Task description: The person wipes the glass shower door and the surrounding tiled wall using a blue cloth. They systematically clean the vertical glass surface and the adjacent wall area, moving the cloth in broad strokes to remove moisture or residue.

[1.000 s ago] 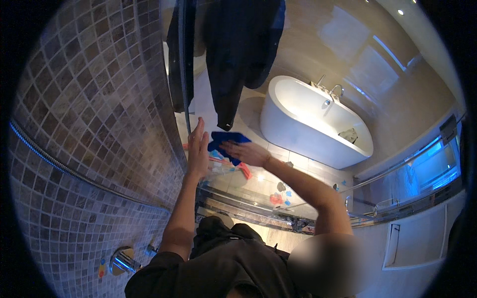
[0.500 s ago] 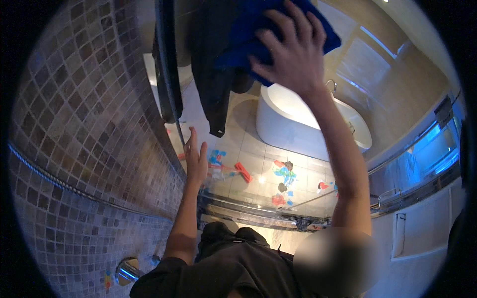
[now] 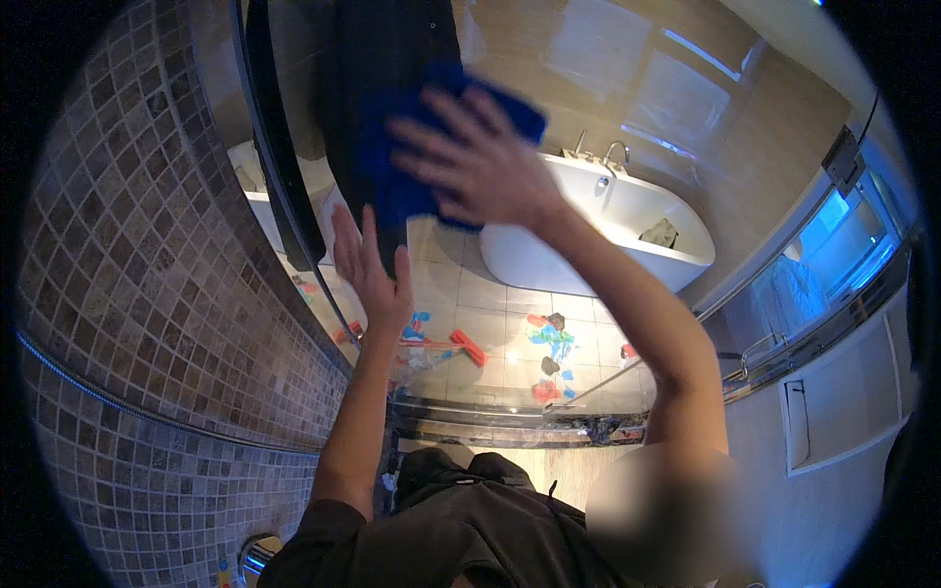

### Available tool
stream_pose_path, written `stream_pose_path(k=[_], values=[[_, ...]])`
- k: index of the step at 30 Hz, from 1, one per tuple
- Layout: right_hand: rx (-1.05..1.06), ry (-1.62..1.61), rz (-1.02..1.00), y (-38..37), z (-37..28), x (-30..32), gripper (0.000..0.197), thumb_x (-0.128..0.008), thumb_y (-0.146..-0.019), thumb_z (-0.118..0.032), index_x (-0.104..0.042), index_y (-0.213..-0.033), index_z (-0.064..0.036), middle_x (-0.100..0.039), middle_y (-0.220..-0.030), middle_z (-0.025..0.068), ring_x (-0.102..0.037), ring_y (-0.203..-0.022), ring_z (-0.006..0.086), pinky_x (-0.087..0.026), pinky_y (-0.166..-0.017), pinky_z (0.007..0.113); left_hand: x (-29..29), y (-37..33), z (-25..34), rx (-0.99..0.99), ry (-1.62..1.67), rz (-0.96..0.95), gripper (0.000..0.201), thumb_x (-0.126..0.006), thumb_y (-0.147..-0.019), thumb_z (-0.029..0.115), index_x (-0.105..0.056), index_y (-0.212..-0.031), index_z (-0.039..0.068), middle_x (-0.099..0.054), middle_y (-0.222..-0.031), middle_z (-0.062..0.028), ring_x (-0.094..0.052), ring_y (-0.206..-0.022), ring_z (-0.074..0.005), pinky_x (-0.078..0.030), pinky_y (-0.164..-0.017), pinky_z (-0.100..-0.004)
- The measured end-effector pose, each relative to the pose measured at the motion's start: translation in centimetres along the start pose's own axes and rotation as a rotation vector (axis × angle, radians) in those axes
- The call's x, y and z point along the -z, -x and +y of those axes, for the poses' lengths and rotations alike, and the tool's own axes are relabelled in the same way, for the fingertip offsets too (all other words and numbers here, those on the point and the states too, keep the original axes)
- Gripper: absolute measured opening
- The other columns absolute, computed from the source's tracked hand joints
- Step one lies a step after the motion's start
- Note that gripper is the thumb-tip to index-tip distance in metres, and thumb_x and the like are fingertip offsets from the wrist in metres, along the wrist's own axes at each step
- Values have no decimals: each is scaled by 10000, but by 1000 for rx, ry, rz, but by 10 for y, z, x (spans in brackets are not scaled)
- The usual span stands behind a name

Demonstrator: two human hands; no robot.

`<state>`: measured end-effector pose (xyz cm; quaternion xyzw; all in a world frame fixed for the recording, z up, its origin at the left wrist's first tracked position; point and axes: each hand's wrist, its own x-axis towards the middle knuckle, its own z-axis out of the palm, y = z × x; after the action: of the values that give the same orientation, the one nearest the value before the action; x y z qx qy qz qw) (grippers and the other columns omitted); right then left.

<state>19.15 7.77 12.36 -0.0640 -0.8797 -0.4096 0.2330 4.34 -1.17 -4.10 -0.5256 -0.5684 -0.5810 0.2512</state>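
Note:
My right hand [image 3: 480, 162] is pressed flat over a blue cloth [image 3: 407, 201], its fingers spread, holding the cloth up against a clear glass panel [image 3: 627, 328]. Slight blur softens both hand and cloth. Lower and to the left, my left hand [image 3: 372, 279] is raised with its fingers apart and nothing in it; whether it touches the glass I cannot tell. A tall dark shape [image 3: 392, 49] like a garment shows behind the cloth.
Small mosaic tiles cover the left wall [image 3: 186, 265], crossed by a metal hose [image 3: 147, 399]. Beyond the glass are a white bathtub [image 3: 539, 257], a red-headed tool [image 3: 470, 348] and coloured patches [image 3: 551, 338] on the floor. A recessed niche [image 3: 843, 416] is at right.
My right hand and the blue cloth have moved left and down across the glass. My left hand has risen slightly leftward, and the view has shifted, showing more of the bathtub.

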Motion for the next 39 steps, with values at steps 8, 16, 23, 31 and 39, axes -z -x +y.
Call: stream_pose_path(k=[8,16,23,31,39], values=[[-362,138,281,10,50,50,582,-592,-783,-459,-474,-1334,-311,-318,-1500,16,-222,-1396,342,-131,-1112,552,-46,-13,-10,-78,-51,77,576,-316,-966,444,-311,-1467,161,-147,-1554,-160,-94,-1441,-339,-22,-1124,-552],[-124,-14,94,72,-44,-37,623,-573,-797,-500,-442,-1365,-279,-270,-1531,-12,-242,-1408,267,-123,-1139,505,-40,-3,-9,-123,-85,15,591,-268,-985,419,-264,-1475,90,-145,-1546,-191,-82,-1432,-382,-33,-1113,-559],[-253,169,171,35,52,36,608,-614,-755,-463,-473,-1334,-338,-338,-1490,2,-261,-1377,319,-179,-1104,546,-40,1,-19,-117,-122,15,589,-287,-982,413,-275,-1472,87,-142,-1550,-178,-87,-1434,-372,-38,-1114,-555],[-445,156,372,9,52,63,483,-596,-761,-336,-582,-1226,-210,-411,-1440,63,-295,-1350,343,-187,-1089,512,-46,4,-16,-100,-62,69,564,-324,-966,428,-336,-1454,146,-188,-1544,-160,-136,-1431,-347,-40,-1124,-555],[-200,-39,172,51,-50,-35,645,-644,-750,-445,-467,-1343,-262,-265,-1534,-2,-237,-1407,293,-114,-1139,510,-41,4,-27,-114,-82,-16,652,-213,-981,495,-231,-1484,81,-109,-1558,-168,-64,-1432,-385,-23,-1108,-557]])
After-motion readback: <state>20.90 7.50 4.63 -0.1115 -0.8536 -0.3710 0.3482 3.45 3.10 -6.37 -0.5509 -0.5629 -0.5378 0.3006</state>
